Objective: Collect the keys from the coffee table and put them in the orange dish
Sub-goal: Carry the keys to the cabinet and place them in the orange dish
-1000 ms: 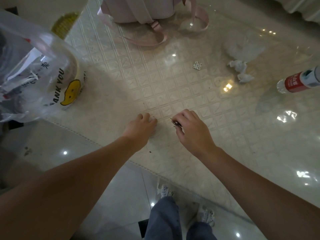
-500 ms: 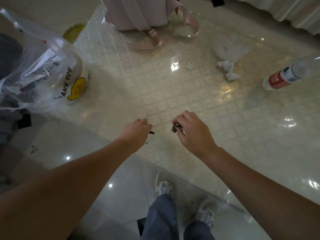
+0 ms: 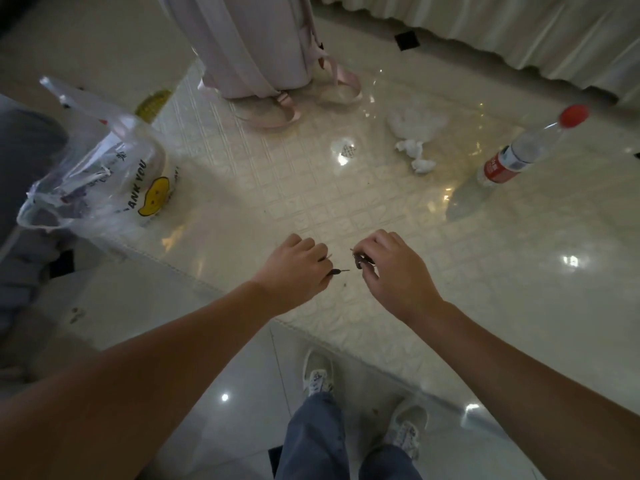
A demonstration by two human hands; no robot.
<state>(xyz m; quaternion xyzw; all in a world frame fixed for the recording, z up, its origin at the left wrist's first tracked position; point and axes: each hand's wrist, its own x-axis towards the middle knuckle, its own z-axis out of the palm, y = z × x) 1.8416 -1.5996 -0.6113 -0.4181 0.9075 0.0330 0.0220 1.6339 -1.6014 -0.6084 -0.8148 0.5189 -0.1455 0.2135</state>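
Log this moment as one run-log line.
stage: pickup | left hand: pinching key | right hand: holding keys | table | orange dish: not in view

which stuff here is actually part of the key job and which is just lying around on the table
Part of the job:
- key in left hand
- key in right hand
- orange dish: not in view

Just lying about:
- plastic bag
- water bottle
- crumpled tissues
- pink backpack
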